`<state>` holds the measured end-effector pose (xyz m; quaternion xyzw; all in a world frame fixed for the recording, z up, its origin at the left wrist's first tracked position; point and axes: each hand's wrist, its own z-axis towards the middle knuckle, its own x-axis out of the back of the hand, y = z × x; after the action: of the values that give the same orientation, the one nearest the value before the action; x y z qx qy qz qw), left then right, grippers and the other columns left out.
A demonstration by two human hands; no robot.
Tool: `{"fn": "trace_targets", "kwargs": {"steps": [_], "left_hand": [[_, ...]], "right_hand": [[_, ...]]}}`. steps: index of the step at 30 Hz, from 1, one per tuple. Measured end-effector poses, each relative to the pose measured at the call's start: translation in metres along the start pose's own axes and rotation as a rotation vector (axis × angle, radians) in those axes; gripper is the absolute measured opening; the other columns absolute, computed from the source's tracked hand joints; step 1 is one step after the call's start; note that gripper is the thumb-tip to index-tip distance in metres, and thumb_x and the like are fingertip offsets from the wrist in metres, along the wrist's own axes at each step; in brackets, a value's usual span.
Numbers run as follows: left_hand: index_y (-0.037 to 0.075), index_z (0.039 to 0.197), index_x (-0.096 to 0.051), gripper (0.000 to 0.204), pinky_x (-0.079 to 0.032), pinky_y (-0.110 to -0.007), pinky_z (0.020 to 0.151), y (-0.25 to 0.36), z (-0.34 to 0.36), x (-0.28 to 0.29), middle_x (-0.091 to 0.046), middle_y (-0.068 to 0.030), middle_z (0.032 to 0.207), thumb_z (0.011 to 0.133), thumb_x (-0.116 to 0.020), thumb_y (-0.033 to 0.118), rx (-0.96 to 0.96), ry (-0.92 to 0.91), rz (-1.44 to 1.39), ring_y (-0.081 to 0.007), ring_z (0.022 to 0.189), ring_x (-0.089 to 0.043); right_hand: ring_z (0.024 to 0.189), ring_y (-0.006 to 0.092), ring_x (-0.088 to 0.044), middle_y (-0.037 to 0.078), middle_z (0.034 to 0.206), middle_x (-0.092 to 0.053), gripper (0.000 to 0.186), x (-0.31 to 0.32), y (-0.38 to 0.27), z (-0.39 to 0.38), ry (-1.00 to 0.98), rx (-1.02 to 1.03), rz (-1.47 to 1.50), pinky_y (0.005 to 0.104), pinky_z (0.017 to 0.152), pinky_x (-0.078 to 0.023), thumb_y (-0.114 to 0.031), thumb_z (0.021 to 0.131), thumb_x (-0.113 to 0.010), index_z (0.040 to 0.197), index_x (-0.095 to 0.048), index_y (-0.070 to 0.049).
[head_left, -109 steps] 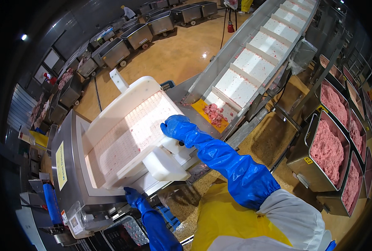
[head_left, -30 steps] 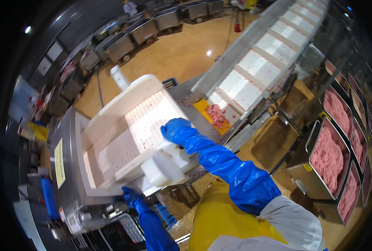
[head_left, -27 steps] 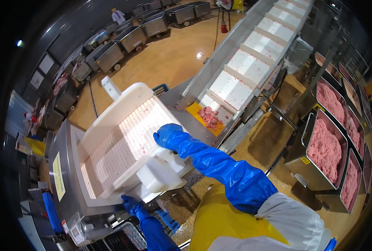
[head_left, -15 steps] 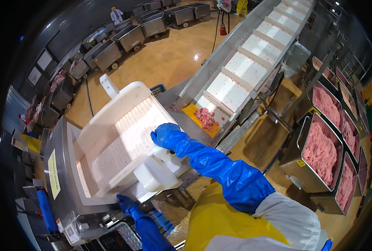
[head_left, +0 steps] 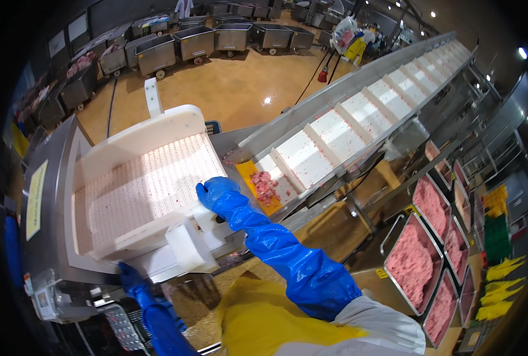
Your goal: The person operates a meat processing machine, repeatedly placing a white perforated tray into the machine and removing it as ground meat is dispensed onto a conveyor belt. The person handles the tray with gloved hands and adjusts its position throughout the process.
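Observation:
My right hand [head_left: 218,193], in a blue glove and long blue sleeve, is closed over the near white side guard [head_left: 157,234] of a belt outfeed, at its end by the chute. Inside the guard lies a pale textured conveyor belt [head_left: 151,184], specked with pink bits. Lower left, my left hand [head_left: 132,279], also gloved in blue, touches the machine's lower front edge; its fingers are dark and partly hidden. Just past my right hand, a clump of pink ground meat [head_left: 265,186] rests on a yellow plate [head_left: 247,172] at the foot of a cleated white incline conveyor [head_left: 317,145].
Steel bins [head_left: 397,216] filled with pink ground meat stand to the right. More wheeled steel tubs [head_left: 194,44] line the back of the orange floor [head_left: 240,89], where a person in white [head_left: 184,8] stands. The steel machine housing [head_left: 50,207] is at left.
The view has swung, so the machine and both hands sit farther left and the incline conveyor shows more of its length. Both hands keep their places on the machine.

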<state>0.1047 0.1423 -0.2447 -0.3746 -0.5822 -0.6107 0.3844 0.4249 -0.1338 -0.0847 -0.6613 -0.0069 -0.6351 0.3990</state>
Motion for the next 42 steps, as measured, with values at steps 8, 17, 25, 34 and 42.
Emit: {"fn": "trace_targets", "kwargs": {"steps": [8,17,25,34,42], "left_hand": [[0.004,0.111,-0.071,0.082,-0.051,-0.055,0.089,0.007,-0.005,0.011,-0.069,-0.0246,0.107,0.098,-0.023,0.069,0.002,-0.147,-0.05,-0.0486,0.101,-0.064],[0.005,0.108,-0.072,0.085,-0.051,-0.055,0.088,-0.017,0.018,-0.014,-0.07,-0.0241,0.103,0.096,-0.021,0.073,0.014,-0.139,0.005,-0.0491,0.097,-0.064],[0.006,0.109,-0.071,0.084,-0.051,-0.056,0.088,-0.011,0.01,-0.008,-0.07,-0.0242,0.104,0.096,-0.022,0.073,0.046,-0.15,-0.012,-0.0493,0.098,-0.064],[0.009,0.113,-0.071,0.082,-0.05,-0.055,0.089,-0.014,0.013,-0.01,-0.071,-0.0216,0.105,0.096,-0.022,0.073,0.024,-0.168,-0.058,-0.0488,0.099,-0.063],[0.011,0.119,-0.069,0.083,-0.05,-0.053,0.092,-0.013,0.01,-0.012,-0.07,-0.0209,0.109,0.095,-0.021,0.074,0.017,-0.163,-0.067,-0.048,0.102,-0.063]], "right_hand": [[0.076,0.045,-0.064,0.023,0.078,-0.067,0.049,-0.006,0.004,0.001,0.05,0.038,0.001,0.0543,0.071,-0.05,-0.044,0.091,-0.054,0.072,-0.07,-0.003],[0.077,0.0442,-0.064,0.021,0.08,-0.068,0.048,-0.001,-0.009,-0.002,0.057,0.011,-0.039,0.0547,0.072,-0.051,-0.045,0.091,-0.053,0.073,-0.071,-0.004],[0.076,0.0448,-0.064,0.022,0.079,-0.067,0.048,-0.01,0.001,0.001,0.125,0.065,-0.027,0.054,0.072,-0.051,-0.044,0.09,-0.055,0.071,-0.07,-0.003],[0.078,0.0447,-0.065,0.024,0.082,-0.068,0.046,-0.01,-0.002,0.001,0.074,0.013,-0.036,0.0534,0.076,-0.052,-0.042,0.091,-0.054,0.077,-0.073,-0.003],[0.08,0.0448,-0.065,0.024,0.083,-0.068,0.046,-0.007,-0.004,-0.001,0.054,-0.007,-0.031,0.0531,0.076,-0.052,-0.041,0.091,-0.054,0.078,-0.073,-0.002]]}}
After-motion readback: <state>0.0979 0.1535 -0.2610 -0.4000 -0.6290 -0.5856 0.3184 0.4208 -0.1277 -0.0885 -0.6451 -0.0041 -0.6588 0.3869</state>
